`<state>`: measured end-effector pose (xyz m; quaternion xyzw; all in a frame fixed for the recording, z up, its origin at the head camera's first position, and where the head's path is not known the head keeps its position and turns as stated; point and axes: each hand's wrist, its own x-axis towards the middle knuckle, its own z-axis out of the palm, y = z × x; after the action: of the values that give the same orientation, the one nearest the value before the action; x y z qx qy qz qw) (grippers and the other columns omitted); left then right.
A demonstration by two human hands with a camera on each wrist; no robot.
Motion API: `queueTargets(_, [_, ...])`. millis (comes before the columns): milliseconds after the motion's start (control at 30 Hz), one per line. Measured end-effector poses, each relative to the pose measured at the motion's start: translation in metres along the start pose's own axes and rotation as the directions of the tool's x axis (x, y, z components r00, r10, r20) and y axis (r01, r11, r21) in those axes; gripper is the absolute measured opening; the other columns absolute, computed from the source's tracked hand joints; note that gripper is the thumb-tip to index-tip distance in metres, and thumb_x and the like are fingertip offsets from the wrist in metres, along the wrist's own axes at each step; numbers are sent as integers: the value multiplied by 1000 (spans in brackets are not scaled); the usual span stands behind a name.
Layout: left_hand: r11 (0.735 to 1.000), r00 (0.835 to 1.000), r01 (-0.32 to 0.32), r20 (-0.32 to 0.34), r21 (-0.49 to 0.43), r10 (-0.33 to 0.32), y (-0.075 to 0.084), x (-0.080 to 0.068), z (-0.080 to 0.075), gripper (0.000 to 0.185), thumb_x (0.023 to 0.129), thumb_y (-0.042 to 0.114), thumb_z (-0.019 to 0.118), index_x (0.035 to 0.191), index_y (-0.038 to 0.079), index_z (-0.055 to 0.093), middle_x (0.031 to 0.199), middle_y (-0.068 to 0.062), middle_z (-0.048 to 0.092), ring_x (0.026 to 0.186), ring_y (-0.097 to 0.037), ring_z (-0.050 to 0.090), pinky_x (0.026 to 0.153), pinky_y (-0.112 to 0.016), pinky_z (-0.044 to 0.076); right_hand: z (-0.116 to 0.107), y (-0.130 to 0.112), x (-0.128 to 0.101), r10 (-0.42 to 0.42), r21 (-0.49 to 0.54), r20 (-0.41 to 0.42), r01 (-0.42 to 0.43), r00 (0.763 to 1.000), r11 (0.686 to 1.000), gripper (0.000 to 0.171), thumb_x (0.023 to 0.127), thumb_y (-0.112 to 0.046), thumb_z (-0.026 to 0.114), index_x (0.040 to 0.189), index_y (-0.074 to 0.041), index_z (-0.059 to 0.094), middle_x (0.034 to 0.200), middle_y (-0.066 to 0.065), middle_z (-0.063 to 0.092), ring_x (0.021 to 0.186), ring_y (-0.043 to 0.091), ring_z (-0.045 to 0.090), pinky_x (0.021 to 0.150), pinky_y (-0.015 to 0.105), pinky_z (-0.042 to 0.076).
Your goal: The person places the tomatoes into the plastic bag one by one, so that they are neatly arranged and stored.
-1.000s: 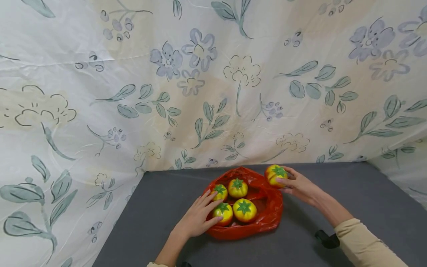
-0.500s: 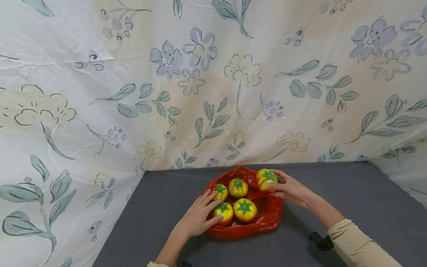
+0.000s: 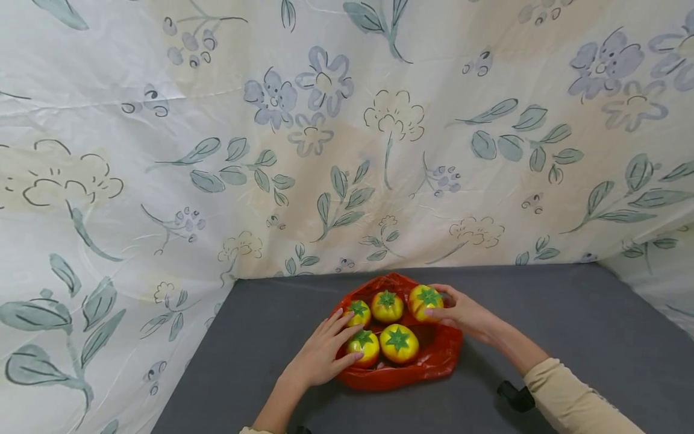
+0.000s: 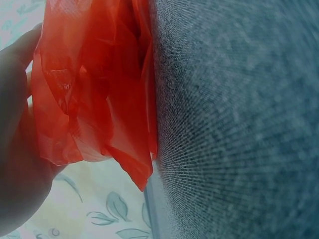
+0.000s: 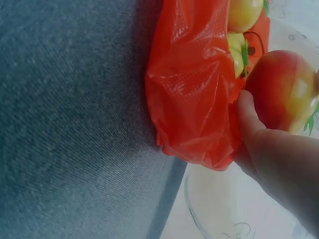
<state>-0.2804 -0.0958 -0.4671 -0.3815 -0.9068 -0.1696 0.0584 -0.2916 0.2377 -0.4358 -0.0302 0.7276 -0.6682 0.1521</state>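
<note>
We've got the R hand (image 3: 461, 313) gripping a tomato (image 3: 425, 300) round its sides, looks light, smooth & slippery, while the L hand (image 3: 320, 355) rests flat-fingered on the flimsy bag (image 3: 401, 377).

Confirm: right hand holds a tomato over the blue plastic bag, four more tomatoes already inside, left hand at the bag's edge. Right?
Not quite: the plastic bag is red, not blue, as the head view shows. The rest stands: the right hand holds a tomato over it, four more tomatoes lie inside, and the left hand rests at its edge.
</note>
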Motion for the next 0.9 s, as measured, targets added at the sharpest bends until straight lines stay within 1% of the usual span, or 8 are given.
queueTargets(300, [1000,1000,-9,-3,2,9,-1,0,2,57,96,52,48,142,19,47,151,-8,33,141,-29,20,109,-53,22,5,10,5,-13,-45,-18,12,1000,999,79,88,-22,71,145,-2,22,136,26,35,109,30,51,94,44,45])
queueTargets(400, [1000,1000,-10,-2,-2,10,-1,0,2,57,96,52,47,142,18,47,151,-8,34,141,-29,20,109,-54,22,7,13,6,-21,-82,-32,19,999,996,78,87,-23,72,145,-1,24,135,25,37,108,29,52,93,44,46])
queueTargets(600, [1000,1000,-6,-1,-8,6,-1,0,1,57,96,52,47,142,19,47,151,-8,33,141,-29,20,109,-54,22,11,17,9,-16,-151,-71,5,997,988,80,84,-27,75,144,-1,27,132,25,41,106,29,53,92,44,47])
queueTargets(733, [1000,1000,1,7,-15,-1,1,0,0,57,96,52,47,143,19,47,151,-8,33,141,-28,19,109,-53,21,13,19,10,-4,-152,-87,-10,996,988,81,84,-28,75,143,0,27,133,25,40,105,29,52,92,44,46])
queueTargets(900, [1000,1000,9,11,-12,-9,1,0,0,57,96,52,47,143,20,47,152,-7,32,142,-27,18,110,-52,20,18,19,9,10,-137,-76,-20,997,990,82,86,-29,73,143,2,24,133,28,36,107,31,51,94,47,43])
